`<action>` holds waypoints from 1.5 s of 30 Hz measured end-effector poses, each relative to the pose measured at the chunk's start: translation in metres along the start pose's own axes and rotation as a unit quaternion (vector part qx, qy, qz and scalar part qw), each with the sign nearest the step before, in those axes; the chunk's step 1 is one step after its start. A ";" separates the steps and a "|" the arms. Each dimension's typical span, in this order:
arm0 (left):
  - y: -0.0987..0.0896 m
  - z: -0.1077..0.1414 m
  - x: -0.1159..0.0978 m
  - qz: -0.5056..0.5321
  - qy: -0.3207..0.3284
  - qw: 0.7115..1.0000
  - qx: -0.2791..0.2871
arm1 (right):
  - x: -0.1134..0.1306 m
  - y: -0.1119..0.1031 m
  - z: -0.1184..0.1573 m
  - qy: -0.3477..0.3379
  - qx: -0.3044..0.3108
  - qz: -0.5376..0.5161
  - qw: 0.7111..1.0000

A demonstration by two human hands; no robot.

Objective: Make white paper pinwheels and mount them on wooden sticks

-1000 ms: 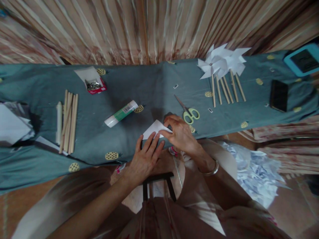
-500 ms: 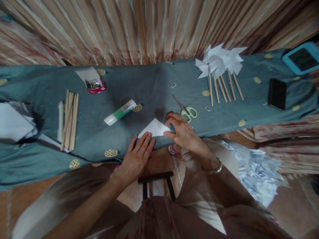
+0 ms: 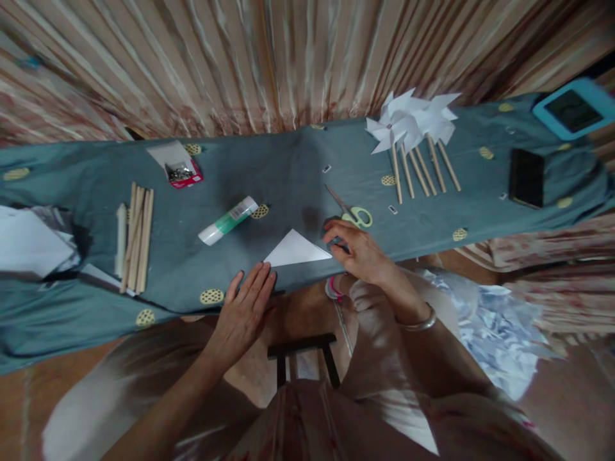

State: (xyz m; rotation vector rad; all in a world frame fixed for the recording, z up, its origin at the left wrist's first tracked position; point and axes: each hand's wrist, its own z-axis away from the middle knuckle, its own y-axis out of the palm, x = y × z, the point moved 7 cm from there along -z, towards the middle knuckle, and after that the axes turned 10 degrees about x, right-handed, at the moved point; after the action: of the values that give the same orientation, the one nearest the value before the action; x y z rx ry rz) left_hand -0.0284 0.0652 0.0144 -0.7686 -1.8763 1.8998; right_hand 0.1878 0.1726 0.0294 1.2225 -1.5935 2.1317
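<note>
Beyond folded paper (image 3: 295,250): open red box (image 3: 192,182), metal pieces (image 3: 180,174) inside.

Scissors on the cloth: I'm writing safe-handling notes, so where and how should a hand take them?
Likely by the light green handles, from the person's right: they lie nearest the right hand, while the pointed blades angle forward-left.

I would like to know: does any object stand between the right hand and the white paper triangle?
Nothing visible stands between the right hand and the white paper triangle; the hand is close to its right corner. The scissors lie just beyond that hand, outside this gap.
</note>
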 end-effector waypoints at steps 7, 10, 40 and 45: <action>-0.003 -0.001 -0.001 0.025 -0.008 0.999 -0.038 | 0.009 0.011 -0.009 0.025 0.000 -0.014 1.000; -0.003 -0.001 0.000 0.045 -0.015 0.998 -0.046 | 0.011 0.017 -0.012 0.031 -0.010 -0.032 0.999; -0.039 -0.043 0.017 0.036 0.034 0.987 -0.150 | 0.044 0.025 0.002 -0.074 0.045 -0.005 0.996; -0.036 -0.033 0.014 0.084 0.047 0.984 -0.152 | 0.055 0.022 0.004 -0.106 0.022 0.057 0.992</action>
State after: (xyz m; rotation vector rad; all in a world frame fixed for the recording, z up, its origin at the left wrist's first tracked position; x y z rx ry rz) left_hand -0.0239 0.1017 0.0494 -1.1238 -2.1279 1.6533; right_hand 0.1416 0.1443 0.0537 1.4476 -1.7498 2.1774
